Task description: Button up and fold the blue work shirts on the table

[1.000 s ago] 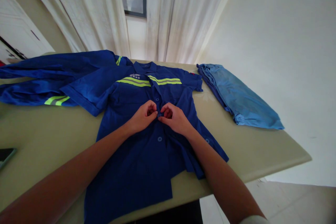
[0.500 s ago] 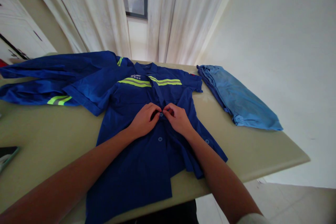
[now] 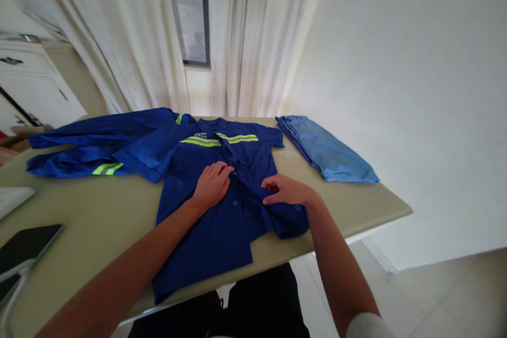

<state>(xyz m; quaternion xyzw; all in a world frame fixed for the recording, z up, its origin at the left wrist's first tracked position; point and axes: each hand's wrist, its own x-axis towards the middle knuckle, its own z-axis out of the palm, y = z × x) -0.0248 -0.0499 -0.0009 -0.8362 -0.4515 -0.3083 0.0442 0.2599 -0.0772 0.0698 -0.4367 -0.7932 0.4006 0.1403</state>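
A blue short-sleeved work shirt [image 3: 206, 245] lies front up on the table, with yellow-green reflective bands across its chest and its lower front undone. My left hand [image 3: 214, 185] is on the front edge beside a button [image 3: 234, 173], fingers closed on the cloth and thumb hidden. Lower on that edge shows another button [image 3: 235, 203]. Over the right front panel is my right hand [image 3: 287, 190], fingers curled and apart from the thumb, with nothing visible between them. Below its wrist, a button [image 3: 298, 207] shows on the turned cloth.
Another blue garment with reflective bands [image 3: 79, 140] spreads over the table's left side. Folded light blue clothing [image 3: 336, 156] lies at the back right, near the wall. A dark flat device [image 3: 29, 245] and a white cable [image 3: 16, 288] are at the left.
My right hand has parted from my left hand and moved right, its fingers opening. My left hand stays at the shirt's front edge. The view has tilted up and shifted.
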